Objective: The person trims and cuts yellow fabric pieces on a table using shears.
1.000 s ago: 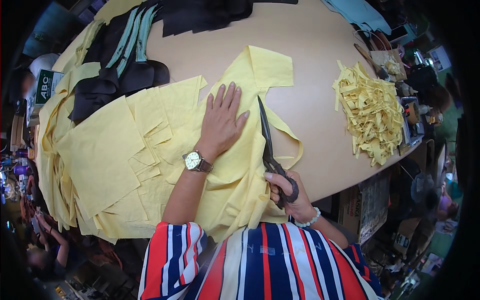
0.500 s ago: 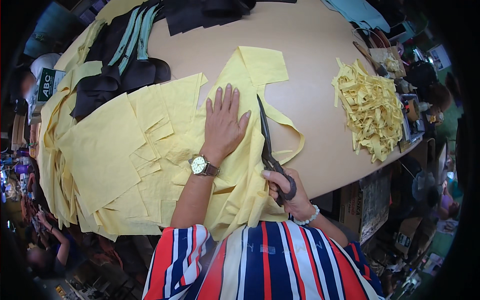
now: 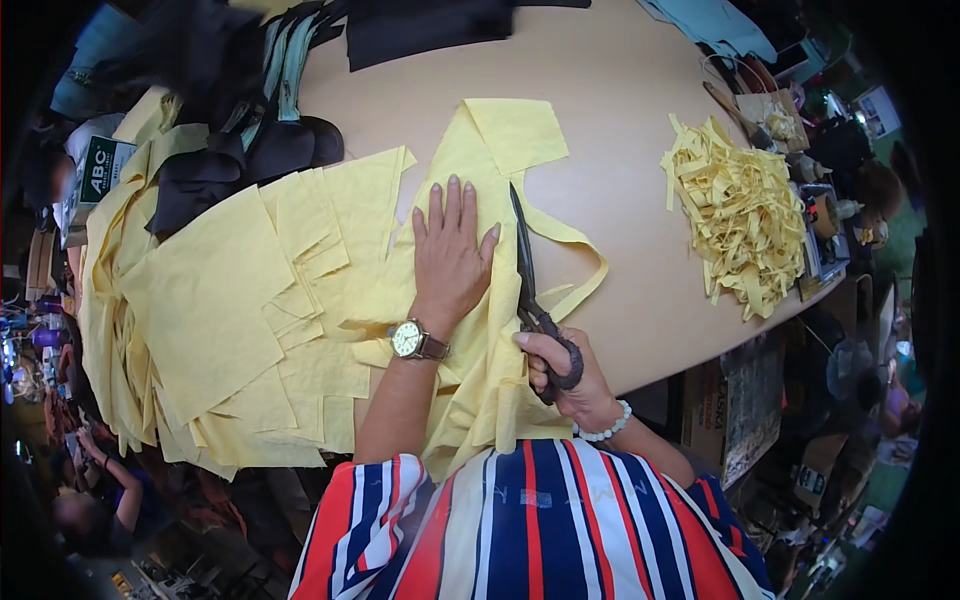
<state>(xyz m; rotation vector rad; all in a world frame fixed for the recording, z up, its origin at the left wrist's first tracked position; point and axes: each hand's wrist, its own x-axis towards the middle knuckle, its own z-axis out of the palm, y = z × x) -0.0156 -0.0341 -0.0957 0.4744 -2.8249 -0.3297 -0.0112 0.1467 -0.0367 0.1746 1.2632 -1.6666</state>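
My left hand [image 3: 451, 255] lies flat with fingers stretched out on a piece of yellow cloth [image 3: 475, 140], whose far end is folded over. In my right hand [image 3: 575, 375] I grip a pair of large dark scissors [image 3: 531, 280], their handles wrapped in dark material. The blades point away from me along the cloth's right edge, their tips near a narrow yellow strip [image 3: 570, 238] that curves out to the right. Whether the blades are slightly apart cannot be made out. Toward me the cloth bunches in folds against my striped shirt.
Stacked yellow cloth pieces [image 3: 210, 310] spread over the left of the table [image 3: 640, 240]. A heap of yellow scraps [image 3: 740, 220] lies at the right. Black fabric [image 3: 430, 30] and black pieces with teal zippers [image 3: 290, 70] lie at the back. Several people sit around.
The yellow cloth under my left hand has shifted slightly left at its far end. The scissors have moved slightly left. A dark blurred shape has come over the fabric at the back left.
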